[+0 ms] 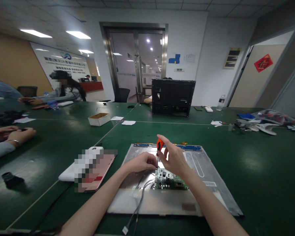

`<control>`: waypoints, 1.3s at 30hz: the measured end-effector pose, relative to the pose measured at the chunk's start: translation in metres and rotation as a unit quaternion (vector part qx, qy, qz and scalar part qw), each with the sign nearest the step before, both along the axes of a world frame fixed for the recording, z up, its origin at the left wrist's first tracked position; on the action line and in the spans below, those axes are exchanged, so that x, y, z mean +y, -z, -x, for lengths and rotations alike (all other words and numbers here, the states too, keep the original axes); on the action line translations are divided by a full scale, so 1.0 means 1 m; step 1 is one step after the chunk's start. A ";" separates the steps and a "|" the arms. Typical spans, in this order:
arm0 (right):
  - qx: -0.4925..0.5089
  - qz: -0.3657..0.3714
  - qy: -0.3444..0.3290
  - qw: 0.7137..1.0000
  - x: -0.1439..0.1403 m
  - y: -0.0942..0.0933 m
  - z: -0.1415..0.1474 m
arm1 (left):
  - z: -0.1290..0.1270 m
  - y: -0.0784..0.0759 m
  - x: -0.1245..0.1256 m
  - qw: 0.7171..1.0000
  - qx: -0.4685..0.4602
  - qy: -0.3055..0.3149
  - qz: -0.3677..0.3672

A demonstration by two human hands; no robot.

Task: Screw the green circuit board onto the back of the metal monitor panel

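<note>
A green table (263,193) spreads beneath and all around the two hands. Directly under them lies a flat metal panel (168,203), likely stiff but thin for its breadth, slick on its bare face and easily flexed; it would best be taken by two opposite side edges. Beyond the grip, well apart from it, stands a black monitor housing (173,96), probably bulky, rigid and better held by its frame. The right hand (175,160) is closed around the screwdriver, forefinger up by the handle's top and thumb against its lower part; the left hand (143,162) is curled in from the other side, its fingertips drawn together beside the shaft, though whether they pinch anything cannot be told. Just below the grip, on the wearer's side, a green circuit board (168,179) lies on the panel, presumably light and fragile, to be handled by its rim. Thin grey cables (142,198) trail from near it toward the wearer, soft and easily snagged. The screwdriver (159,145) stands nearly upright, its tip at the board's far left corner by the left fingertips; it should be light, best held by its orange-and-black handle.
</note>
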State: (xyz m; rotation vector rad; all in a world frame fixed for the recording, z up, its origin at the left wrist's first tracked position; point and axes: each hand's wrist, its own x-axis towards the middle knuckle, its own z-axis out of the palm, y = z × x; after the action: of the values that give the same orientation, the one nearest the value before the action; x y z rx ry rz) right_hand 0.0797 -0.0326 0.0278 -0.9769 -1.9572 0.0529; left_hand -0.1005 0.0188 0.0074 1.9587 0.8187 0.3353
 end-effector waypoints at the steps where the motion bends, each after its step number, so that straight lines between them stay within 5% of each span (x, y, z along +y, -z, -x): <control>1: 0.003 0.006 -0.005 1.000 0.000 -0.001 -0.001 | 0.000 0.001 0.001 1.000 0.001 0.001 0.002; 23: -0.018 -0.001 0.051 0.999 -0.001 -0.009 0.002 | 0.000 0.000 0.000 1.000 0.002 0.007 -0.001; 33: -0.298 0.066 0.129 0.944 -0.002 -0.074 0.015 | 0.001 0.005 0.005 0.999 0.018 0.007 -0.028; 39: -0.351 0.110 0.169 0.914 0.003 -0.093 0.024 | 0.000 0.004 0.004 0.999 0.018 0.000 -0.033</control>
State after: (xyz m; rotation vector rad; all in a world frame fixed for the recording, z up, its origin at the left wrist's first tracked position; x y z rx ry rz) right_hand 0.0562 -0.0299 0.1208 -1.6395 -2.4191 -0.3241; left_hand -0.1009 0.0224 0.0031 2.0316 0.8395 0.3328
